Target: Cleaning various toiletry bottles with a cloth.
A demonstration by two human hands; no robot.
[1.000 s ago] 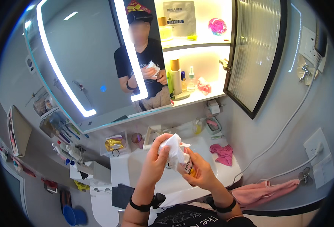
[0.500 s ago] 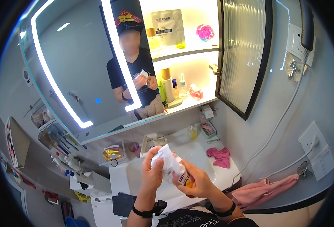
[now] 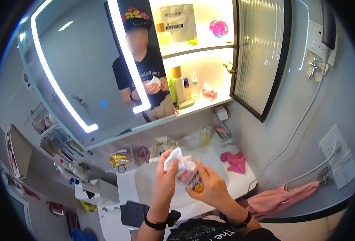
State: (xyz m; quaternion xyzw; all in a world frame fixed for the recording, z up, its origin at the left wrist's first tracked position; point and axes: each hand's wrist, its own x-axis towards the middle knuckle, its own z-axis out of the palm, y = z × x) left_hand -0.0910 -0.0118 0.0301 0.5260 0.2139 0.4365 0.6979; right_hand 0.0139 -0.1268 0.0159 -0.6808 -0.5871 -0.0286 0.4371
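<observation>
In front of my chest, over the white sink [image 3: 149, 193], a clear bottle [image 3: 191, 179] with a pink and orange label is held tilted. My right hand [image 3: 212, 185] is wrapped round its right side. A crumpled white tissue [image 3: 175, 156] is pinched in my left hand [image 3: 166, 172], thumb on top, against the upper left of the bottle. Part of the bottle's upper end is covered by the tissue and fingers.
Bottles line the lit cabinet [image 3: 181, 105], whose ribbed glass door [image 3: 259, 60] stands open at right. A pink cloth [image 3: 233, 161] lies on the sink's right rim. A clear box [image 3: 125, 152] sits left of the faucet [image 3: 161, 146]. A pink towel [image 3: 280, 199] hangs at right.
The bottle has turned in my right hand, so its label faces me more. My left hand and the tissue have shifted slightly up and left.
</observation>
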